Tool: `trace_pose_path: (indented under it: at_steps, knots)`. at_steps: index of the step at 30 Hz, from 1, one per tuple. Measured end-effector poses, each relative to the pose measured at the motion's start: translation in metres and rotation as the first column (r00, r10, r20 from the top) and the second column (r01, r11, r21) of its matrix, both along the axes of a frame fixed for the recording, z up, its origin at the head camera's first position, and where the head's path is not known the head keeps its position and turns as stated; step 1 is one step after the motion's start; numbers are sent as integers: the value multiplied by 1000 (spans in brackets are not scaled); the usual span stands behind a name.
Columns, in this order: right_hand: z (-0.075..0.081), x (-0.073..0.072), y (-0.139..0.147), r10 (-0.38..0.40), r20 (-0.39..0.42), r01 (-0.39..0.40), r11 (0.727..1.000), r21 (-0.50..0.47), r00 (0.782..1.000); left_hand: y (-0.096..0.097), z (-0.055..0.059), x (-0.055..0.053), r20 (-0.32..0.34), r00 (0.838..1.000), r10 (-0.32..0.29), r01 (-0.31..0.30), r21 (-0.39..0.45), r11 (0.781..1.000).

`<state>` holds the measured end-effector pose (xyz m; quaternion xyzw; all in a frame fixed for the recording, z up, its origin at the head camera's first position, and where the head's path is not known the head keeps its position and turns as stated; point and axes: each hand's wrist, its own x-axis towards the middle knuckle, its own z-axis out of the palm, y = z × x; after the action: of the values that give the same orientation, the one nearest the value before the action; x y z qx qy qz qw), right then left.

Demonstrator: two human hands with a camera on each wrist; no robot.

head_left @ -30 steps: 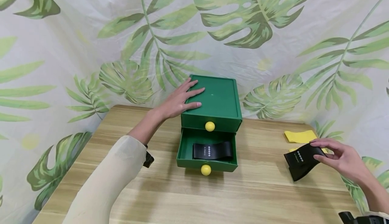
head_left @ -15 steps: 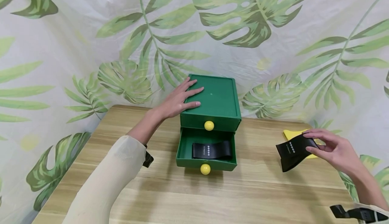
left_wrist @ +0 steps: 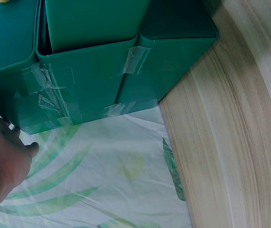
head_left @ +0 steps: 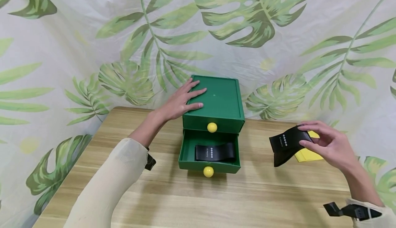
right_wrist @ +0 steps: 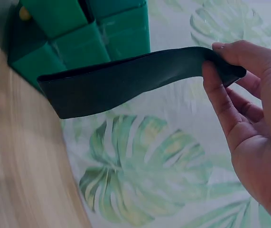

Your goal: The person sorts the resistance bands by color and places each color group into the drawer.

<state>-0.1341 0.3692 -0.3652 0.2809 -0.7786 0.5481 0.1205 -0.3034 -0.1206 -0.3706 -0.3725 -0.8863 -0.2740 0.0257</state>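
Note:
My right hand (head_left: 331, 145) pinches a black resistance band (head_left: 286, 143) by one end, between thumb and fingers, above the table. The band's other end hangs out to the left, printed with white dots and small lettering. In the right wrist view, the band (right_wrist: 126, 83) stretches sideways from the fingertips. My left hand (head_left: 182, 100) rests with spread fingers on top of a green drawer box (head_left: 219, 97). Below its shut top drawer, a lower drawer (head_left: 184, 152) is pulled out. Another black resistance band (head_left: 213, 152) lies inside that drawer.
Yellow folded bands (head_left: 309, 155) lie on the wooden table (head_left: 247, 200), partly hidden behind my right hand. Yellow round knobs (head_left: 208, 172) stick out from the drawer fronts. A leaf-patterned cloth (head_left: 173, 21) hangs behind the table. Clear tape (left_wrist: 50, 90) joins the box sections.
My right hand has moved left and slightly away from me with the black resistance band, towards the drawer box. The left hand stays on the box top.

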Motion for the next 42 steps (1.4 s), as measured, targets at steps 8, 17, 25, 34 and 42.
trace_pose_path:
  at_steps: [8,17,25,34,42]
  knots:
    - [13,-9,-28,93,-84,-101,990,-99,992,-1,0,-1,1,1000,2,-2,4,1000]
    - [29,-14,-57,140,-166,-164,977,-139,976,-1,-1,-1,7,1000,2,-2,10,1000]
    - [40,-17,-84,209,-184,-243,952,-186,960,0,-1,-1,5,1000,4,-4,11,1000]
    - [45,-22,-115,203,-178,-232,958,-166,963,0,-1,-1,-4,1000,-3,3,18,1000]
    - [40,-27,-140,279,-166,-306,937,-169,946,0,0,-1,0,1000,0,0,13,1000]
